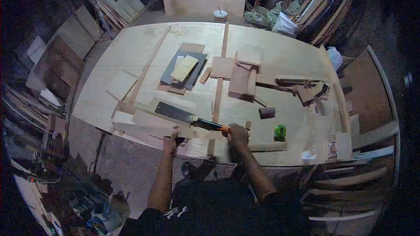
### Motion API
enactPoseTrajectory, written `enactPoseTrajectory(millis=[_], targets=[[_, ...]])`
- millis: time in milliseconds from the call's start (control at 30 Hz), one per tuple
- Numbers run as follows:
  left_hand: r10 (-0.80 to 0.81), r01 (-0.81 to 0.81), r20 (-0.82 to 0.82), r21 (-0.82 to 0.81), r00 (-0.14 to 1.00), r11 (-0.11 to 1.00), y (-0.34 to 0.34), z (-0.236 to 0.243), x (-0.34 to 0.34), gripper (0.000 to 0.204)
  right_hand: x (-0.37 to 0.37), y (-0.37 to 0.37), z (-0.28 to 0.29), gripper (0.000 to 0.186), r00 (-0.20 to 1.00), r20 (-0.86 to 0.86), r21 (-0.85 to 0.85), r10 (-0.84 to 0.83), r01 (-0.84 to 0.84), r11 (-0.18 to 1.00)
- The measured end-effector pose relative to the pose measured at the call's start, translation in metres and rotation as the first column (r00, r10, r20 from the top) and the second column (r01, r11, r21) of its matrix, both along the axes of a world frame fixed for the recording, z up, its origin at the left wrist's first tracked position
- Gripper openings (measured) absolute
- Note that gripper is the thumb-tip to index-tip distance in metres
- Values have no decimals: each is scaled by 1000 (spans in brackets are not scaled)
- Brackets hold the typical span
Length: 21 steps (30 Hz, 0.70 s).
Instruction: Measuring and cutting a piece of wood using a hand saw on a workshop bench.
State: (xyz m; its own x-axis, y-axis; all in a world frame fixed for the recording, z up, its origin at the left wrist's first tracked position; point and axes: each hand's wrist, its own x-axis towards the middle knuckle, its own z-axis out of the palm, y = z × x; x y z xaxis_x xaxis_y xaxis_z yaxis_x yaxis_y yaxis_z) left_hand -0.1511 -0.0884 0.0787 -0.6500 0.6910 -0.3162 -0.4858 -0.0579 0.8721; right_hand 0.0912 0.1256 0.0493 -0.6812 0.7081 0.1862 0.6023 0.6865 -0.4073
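My right hand (237,137) is wrapped round the black and orange handle of a handsaw (176,112). Its wide dark blade points to the left, above a pale wooden board (151,120) at the near edge of the table. My left hand (171,142) grips that board along its near side, thumb uppermost. Whether the saw's teeth touch the wood cannot be made out. Just right of my right hand lies a narrow wooden strip (267,147), with a green tape measure (280,132) beyond it.
The work rests on a large pale plywood table (96,91). Toward its middle are stacked sheets with a yellowish block (184,68), brown wooden pieces (242,81) and a dark cylinder (267,112). Scrap wood (308,92) lies to the right. Leaning boards (369,87) flank the table.
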Motion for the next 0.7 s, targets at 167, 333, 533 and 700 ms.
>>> enactPoseTrajectory(millis=[167, 333, 533, 700], targets=[[-4, 6, -65, 18, 998, 1000, -21, -32, -54, 35, -60, -17, 22, 44, 943, 323, -27, -76, 89, 996], [-142, 88, -315, -182, 938, 979, -25, -60, -74, 40, -71, -47, 44, 37, 882, 461, -60, -101, 144, 988], [-157, 94, -217, -276, 963, 957, -19, -31, -70, 41, -13, -57, -5, 33, 970, 19, 95, -240, 238, 967], [-83, -4, -270, -310, 959, 951, -27, -22, -71, 58, 12, -79, 14, 23, 941, -238, -353, -242, 148, 924]])
